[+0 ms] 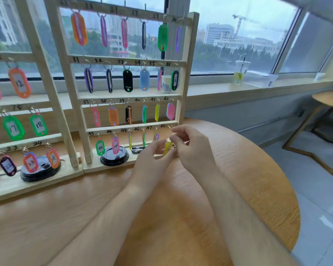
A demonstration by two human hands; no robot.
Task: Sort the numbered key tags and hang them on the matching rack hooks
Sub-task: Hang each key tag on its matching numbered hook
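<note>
Head view is showing two wooden racks standing side by side at the back of the counter [238, 169]. The left rack [53, 93] is carrying tags on every hook in view. On the right rack [104, 97] the bottom row is reading 43 to 48. Tags are hanging under 43 to 47, starting with a green tag [100, 147] marked 43, while hook 48 [169, 126] at the right end is standing bare.

Just in front of that end, both hands are meeting over the counter around a yellow key tag [168, 147]. The left hand [152, 156] is coming in from the lower left, with its curled fingers pinching the tag's lower body. The tag is standing close to upright with its long axis running up and down and its ring end on top; its number is not readable. The right hand [188, 144] is closing thumb and forefinger on that ring end, with the other fingers arching above it.

Hook 48 is sitting just above and slightly beyond the ring, nearer the right hand than the left. The coming move is probably a short lift up and away, with the right hand guiding the ring over the hook.
</note>
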